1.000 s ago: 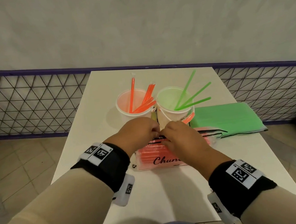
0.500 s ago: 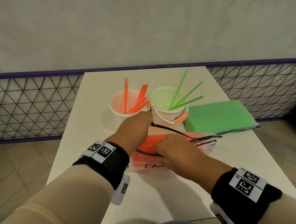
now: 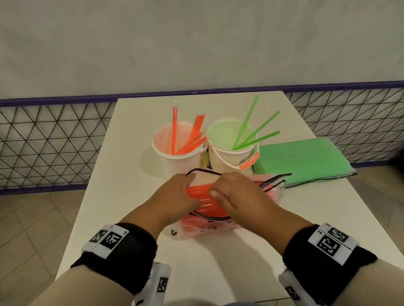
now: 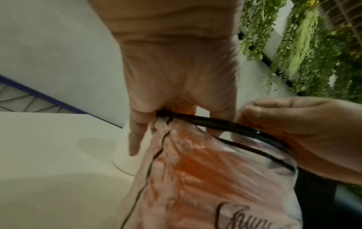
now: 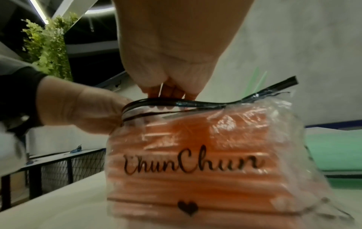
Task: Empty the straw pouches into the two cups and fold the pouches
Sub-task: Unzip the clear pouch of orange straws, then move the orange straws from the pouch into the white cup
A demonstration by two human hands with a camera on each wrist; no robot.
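Observation:
A clear pouch (image 3: 272,190) printed "ChunChun" (image 5: 195,155) stands on the white table (image 3: 232,261), packed with orange straws (image 3: 199,195). Its black zip rim gapes open. My left hand (image 3: 186,184) pinches the far left end of the rim (image 4: 162,114). The fingers of my right hand (image 3: 218,188) are curled inside the mouth, thumb on the straw bundle (image 5: 195,127). Behind stand two white cups: the left cup (image 3: 179,160) holds several orange straws, the right cup (image 3: 226,157) three green ones.
A flat pouch of green straws (image 3: 301,159) lies at the right, touching the right cup's base. A wire mesh fence (image 3: 33,150) with a purple rail runs behind the table. Tiled floor (image 3: 25,233) drops away on both sides.
A second ago both hands pinched the shut rim together at its middle. Since then the left hand pulled the rim apart and the right hand slipped into the open mouth.

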